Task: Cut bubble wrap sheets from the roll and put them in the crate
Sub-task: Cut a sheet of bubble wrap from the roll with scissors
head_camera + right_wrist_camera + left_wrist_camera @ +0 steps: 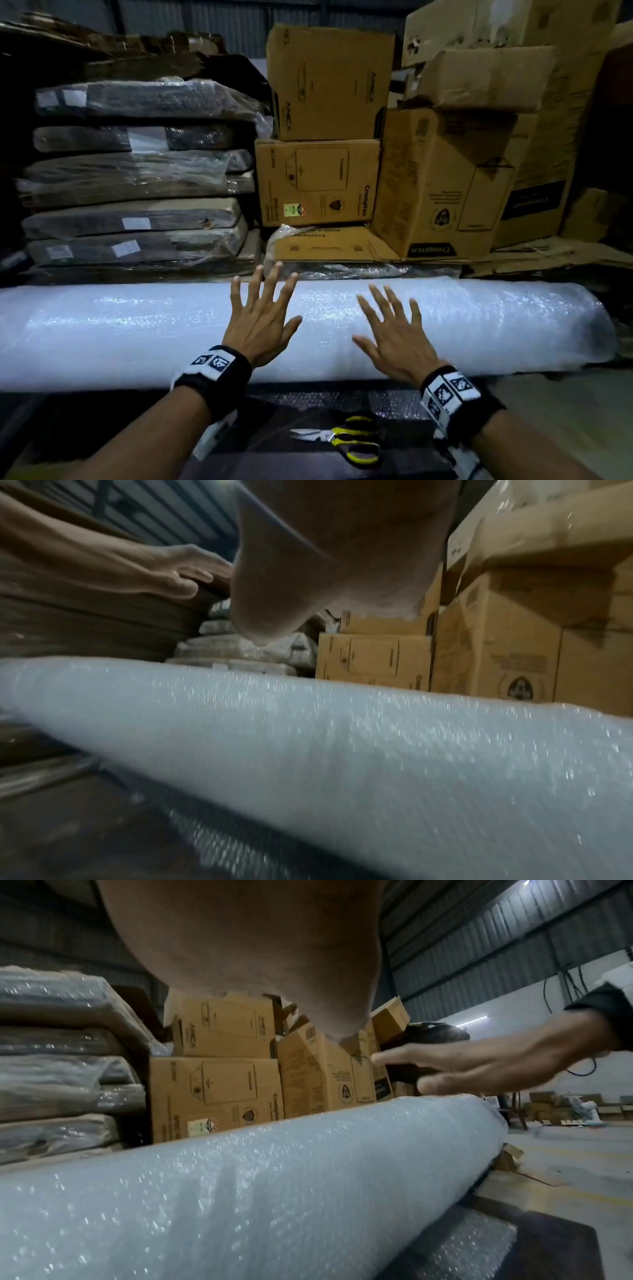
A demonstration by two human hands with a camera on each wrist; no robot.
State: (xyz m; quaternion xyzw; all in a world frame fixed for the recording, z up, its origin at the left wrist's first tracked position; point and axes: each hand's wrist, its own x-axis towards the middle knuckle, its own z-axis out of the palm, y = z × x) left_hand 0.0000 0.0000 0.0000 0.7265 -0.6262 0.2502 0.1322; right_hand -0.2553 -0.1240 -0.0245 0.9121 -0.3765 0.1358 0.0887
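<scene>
Left grip: fingers spread flat over the bubble wrap roll.
Right grip: likewise spread; palm contact hidden.
Roll's left end: cut off.
Scissors: partly shadowed.

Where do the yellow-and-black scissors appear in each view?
Head: yellow-and-black scissors at bottom centre, nearer the camera than the white bubble wrap roll.
Left wrist: not visible.
Right wrist: not visible.
Shared landmark: the roll crosses all three views.
</scene>
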